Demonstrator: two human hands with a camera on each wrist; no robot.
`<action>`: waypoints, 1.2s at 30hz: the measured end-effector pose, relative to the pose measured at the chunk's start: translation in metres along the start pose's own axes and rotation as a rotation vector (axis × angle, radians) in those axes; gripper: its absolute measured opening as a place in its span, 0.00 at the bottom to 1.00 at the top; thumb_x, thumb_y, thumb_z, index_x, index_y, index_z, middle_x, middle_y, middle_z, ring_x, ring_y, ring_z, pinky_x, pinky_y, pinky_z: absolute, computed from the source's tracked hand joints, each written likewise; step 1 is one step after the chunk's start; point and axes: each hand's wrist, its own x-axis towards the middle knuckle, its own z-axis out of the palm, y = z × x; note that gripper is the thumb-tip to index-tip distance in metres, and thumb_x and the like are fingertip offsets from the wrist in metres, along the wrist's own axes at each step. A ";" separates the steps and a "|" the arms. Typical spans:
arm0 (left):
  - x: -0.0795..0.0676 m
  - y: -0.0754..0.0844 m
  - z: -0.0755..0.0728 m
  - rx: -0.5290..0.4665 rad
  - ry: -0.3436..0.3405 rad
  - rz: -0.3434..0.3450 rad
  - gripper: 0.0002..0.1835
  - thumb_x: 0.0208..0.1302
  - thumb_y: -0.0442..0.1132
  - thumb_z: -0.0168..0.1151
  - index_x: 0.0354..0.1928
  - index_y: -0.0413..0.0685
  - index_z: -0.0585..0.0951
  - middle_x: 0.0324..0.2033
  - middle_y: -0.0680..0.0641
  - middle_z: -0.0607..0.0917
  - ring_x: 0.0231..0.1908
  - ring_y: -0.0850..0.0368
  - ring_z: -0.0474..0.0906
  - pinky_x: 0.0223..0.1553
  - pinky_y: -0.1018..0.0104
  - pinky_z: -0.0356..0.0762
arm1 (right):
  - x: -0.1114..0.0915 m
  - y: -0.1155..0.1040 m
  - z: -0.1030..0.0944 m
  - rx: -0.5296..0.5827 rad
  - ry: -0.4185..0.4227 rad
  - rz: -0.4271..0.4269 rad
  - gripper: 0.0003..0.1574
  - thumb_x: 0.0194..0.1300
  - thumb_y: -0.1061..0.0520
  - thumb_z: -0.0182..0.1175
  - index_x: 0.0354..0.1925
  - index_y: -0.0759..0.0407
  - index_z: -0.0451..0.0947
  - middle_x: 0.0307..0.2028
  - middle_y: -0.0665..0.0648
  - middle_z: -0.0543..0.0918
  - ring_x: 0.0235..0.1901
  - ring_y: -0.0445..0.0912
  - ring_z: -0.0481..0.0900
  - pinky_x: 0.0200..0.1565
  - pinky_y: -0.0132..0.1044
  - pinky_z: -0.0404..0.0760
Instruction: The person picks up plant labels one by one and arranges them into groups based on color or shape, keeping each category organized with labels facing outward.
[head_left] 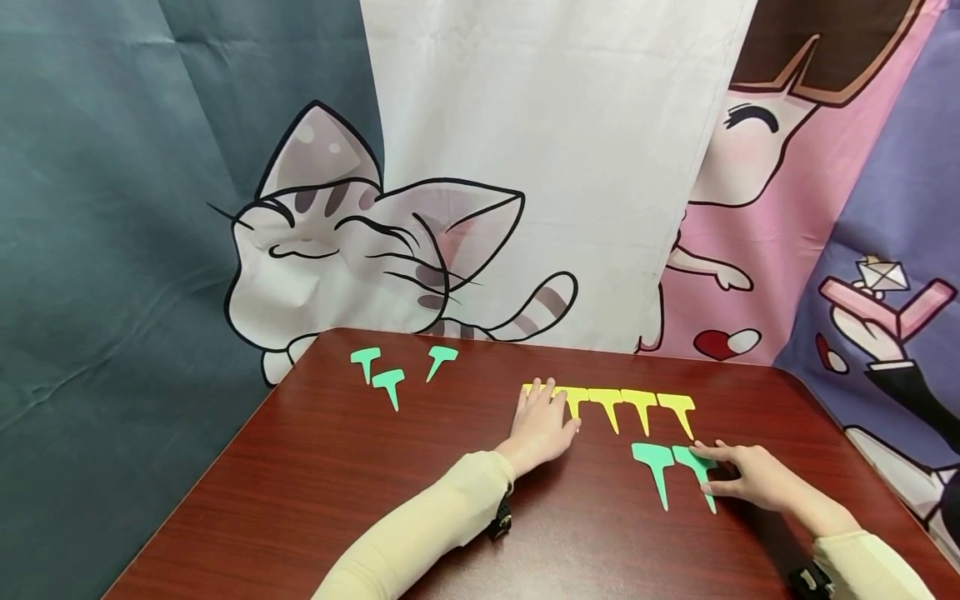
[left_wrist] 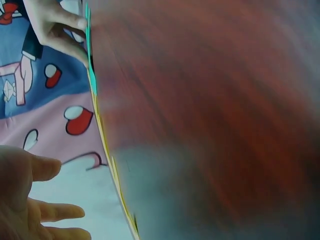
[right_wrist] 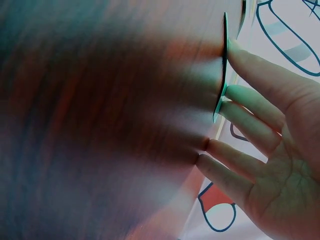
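Several yellow T-shaped plant labels (head_left: pixel 639 404) lie in a row on the table. My left hand (head_left: pixel 536 427) has its fingers extended over the left end of that row, partly covering the leftmost label; the left wrist view shows this hand (left_wrist: pixel 27 200) with spread fingers. Nearer to me are two green T-shaped plant labels side by side. The left one (head_left: pixel 654 457) lies apart from the hands. My right hand (head_left: pixel 757 477) touches the right green label (head_left: pixel 686 456) with thumb and fingertips. In the right wrist view its fingers are fairly straight against the label (right_wrist: pixel 223 75), seen edge-on.
Three more green labels lie loosely at the far left: one in front (head_left: pixel 389 381), one behind it (head_left: pixel 366 356) and one to the right (head_left: pixel 442 354). The brown wooden table (head_left: pixel 315 475) ends at a printed cartoon curtain (head_left: pixel 570 167).
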 end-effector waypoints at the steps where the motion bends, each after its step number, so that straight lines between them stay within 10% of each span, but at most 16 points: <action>1: 0.000 -0.004 -0.001 0.006 -0.005 0.000 0.28 0.68 0.55 0.50 0.65 0.50 0.70 0.70 0.44 0.62 0.73 0.46 0.50 0.71 0.49 0.48 | 0.000 0.000 0.000 0.001 -0.001 0.001 0.39 0.48 0.38 0.69 0.54 0.58 0.80 0.52 0.60 0.82 0.53 0.63 0.77 0.45 0.52 0.79; 36: -0.003 -0.129 -0.032 -0.054 0.100 -0.165 0.25 0.67 0.50 0.54 0.59 0.42 0.75 0.67 0.36 0.66 0.70 0.38 0.55 0.69 0.43 0.51 | -0.001 0.002 0.002 -0.007 0.031 -0.035 0.39 0.48 0.37 0.69 0.54 0.56 0.80 0.51 0.58 0.83 0.52 0.63 0.78 0.44 0.49 0.80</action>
